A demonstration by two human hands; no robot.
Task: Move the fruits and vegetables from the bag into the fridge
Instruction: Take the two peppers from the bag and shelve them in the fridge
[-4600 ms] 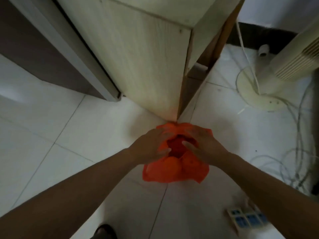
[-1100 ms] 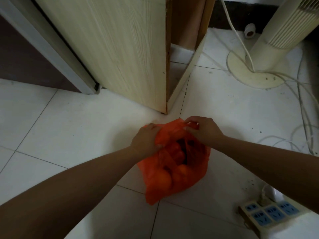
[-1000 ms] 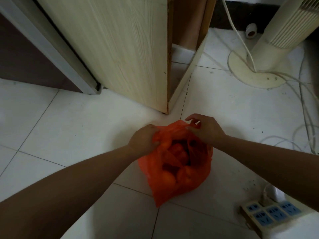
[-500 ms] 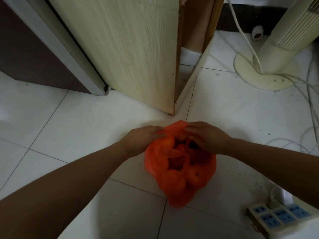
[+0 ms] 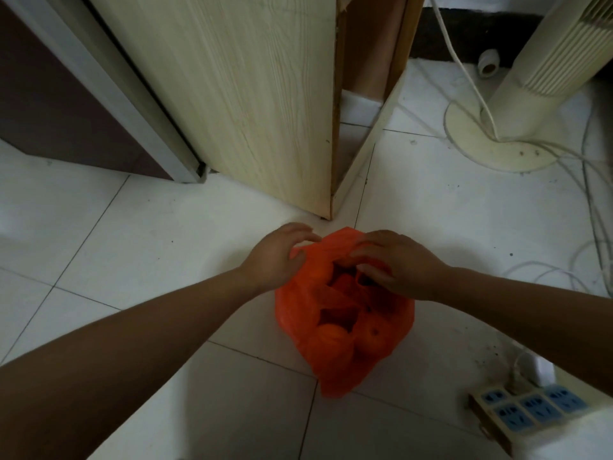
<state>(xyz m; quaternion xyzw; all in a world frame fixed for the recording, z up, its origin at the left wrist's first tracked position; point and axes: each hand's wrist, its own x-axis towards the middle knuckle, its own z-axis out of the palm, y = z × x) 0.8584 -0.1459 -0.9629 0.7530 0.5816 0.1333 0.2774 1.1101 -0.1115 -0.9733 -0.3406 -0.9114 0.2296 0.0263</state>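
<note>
Head view: the orange bag (image 5: 391,327) is seen on the floor (image 5: 159,260), just off the wooden cabinet's (image 5: 265,94) corner. Its rim is gripped by the left hand (image 5: 275,257) and pinched by the right hand (image 5: 401,263), so the mouth is spread and the fruits (image 5: 331,333) exposed.

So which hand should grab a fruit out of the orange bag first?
Probably the right hand: it sits over the open mouth of the orange bag, thumb dipping inside above the fruit. The left hand pinches the outer rim, good for holding it open.
</note>
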